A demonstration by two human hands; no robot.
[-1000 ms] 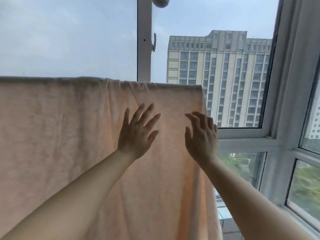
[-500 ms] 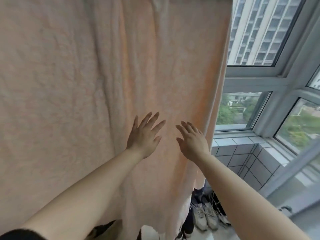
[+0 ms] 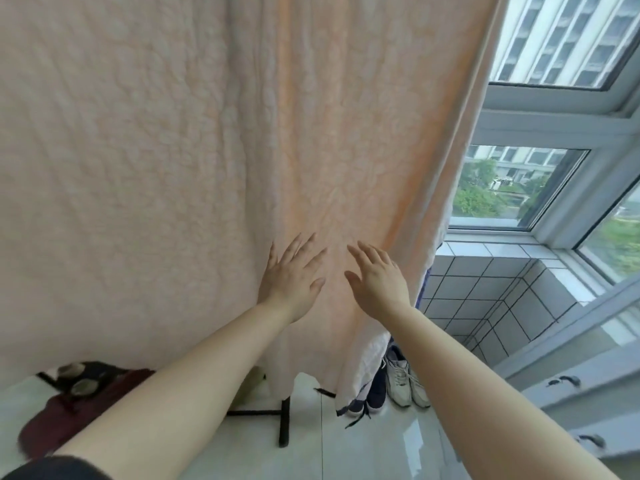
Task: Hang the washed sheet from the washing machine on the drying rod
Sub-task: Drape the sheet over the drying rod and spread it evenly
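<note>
— Sheet (image 3: 173, 168), peach, textured, hangs across most of the view. Its top edge and the rod are out of frame above, so can't confirm how it sits up there. Hem ends short of the floor (image 3: 346, 455)
— Background?
— Window (image 3: 519, 188) on the right, tiled ledge (image 3: 502, 289) under it. The sheet's right edge hangs in front of both
— Hands?
— Left hand (image 3: 291, 282) lies flat on the fabric low down, fingers spread, grip wide open, holding nothing. Right hand (image 3: 377, 282) is just beside it, nearer the right edge, fingers straight, grip open too, nothing held. Can't tell if it actually touches the cloth
— Step?
— Smoothing the hung panel, I'd say. The hanging itself looks mostly done
— How to do it well?
— Flat palms, light pressure, stroke down and out toward the right edge, where the long vertical folds bunch. No tugging. Wet cloth is likely heavy, and a pull could drag it unevenly over the rod. Work both hands apart from the middle so creases leave at the edge
— Small stuff?
— Black stand leg (image 3: 284, 420) and sneakers (image 3: 405, 382) on the floor, right below the hem. Keep the clean cloth off them
</note>
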